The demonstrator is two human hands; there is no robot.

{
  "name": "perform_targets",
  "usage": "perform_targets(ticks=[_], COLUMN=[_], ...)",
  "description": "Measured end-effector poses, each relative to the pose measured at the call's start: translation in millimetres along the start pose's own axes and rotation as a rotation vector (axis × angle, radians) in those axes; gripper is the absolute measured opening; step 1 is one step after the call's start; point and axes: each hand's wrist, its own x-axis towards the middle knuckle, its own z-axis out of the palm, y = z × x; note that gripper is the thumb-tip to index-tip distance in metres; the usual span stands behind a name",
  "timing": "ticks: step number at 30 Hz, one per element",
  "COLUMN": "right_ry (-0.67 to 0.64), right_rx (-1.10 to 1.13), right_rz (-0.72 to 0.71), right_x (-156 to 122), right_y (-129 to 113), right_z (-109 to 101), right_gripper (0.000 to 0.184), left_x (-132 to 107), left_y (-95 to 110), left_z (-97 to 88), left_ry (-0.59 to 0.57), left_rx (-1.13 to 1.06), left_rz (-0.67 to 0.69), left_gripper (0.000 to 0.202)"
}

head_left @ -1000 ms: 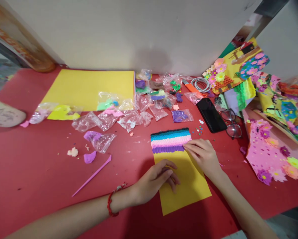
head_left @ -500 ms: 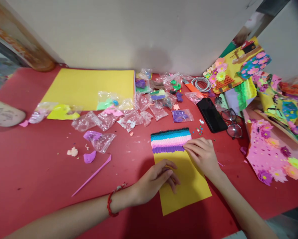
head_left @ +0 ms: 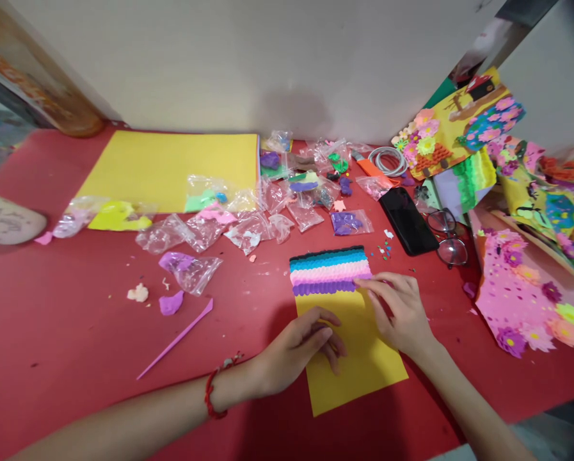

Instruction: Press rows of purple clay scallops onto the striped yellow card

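Observation:
A small yellow card [head_left: 358,358] lies on the red table [head_left: 75,339] in front of me. Its top is covered with scalloped rows of clay [head_left: 327,270] in black, blue, pink and purple. My left hand [head_left: 299,346] rests on the card's left edge with the fingers curled and pressed flat on it. My right hand [head_left: 399,310] sits at the card's right side; its fingertips press the right end of the purple clay row. Nothing shows inside either hand.
Several clear bags of coloured clay [head_left: 248,211] lie behind the card, on and beside a large yellow sheet [head_left: 171,166]. A pink modelling tool [head_left: 176,338] and purple clay lump [head_left: 170,303] lie left. A phone [head_left: 407,221], glasses [head_left: 447,240] and finished paper crafts [head_left: 521,294] crowd the right.
My right hand has shifted slightly down and to the right along the clay rows, fingertips now at the purple row. The left hand has not moved.

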Motion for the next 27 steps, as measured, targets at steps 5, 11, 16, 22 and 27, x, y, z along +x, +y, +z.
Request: perform_targets(ticks=[5, 11, 16, 22, 27], right_ry=[0.002, -0.011, -0.014, -0.020, 0.077], right_rx=[-0.046, -0.095, -0.102, -0.074, 0.016], right_rz=[-0.037, -0.085, -0.085, -0.084, -0.024], right_x=[-4, -6, -8, -11, -11], right_y=[1, 0, -4, -4, -10], right_z=[5, 6, 3, 2, -11], right_gripper=[0.025, 0.027, 0.030, 0.032, 0.026], left_x=[0, -1, -1, -3, -4], left_y=[0, 3, 2, 3, 3], left_z=[0.4, 2.0, 6.2, 9.6, 8.4], left_ry=[0.002, 0.015, 0.050, 0.058, 0.038], left_rx=[0.006, 0.076, 0.169, 0.269, 0.273], left_rz=[-0.005, -0.023, -0.017, -0.013, 0.009], left_gripper=[0.036, 0.035, 0.034, 0.034, 0.035])
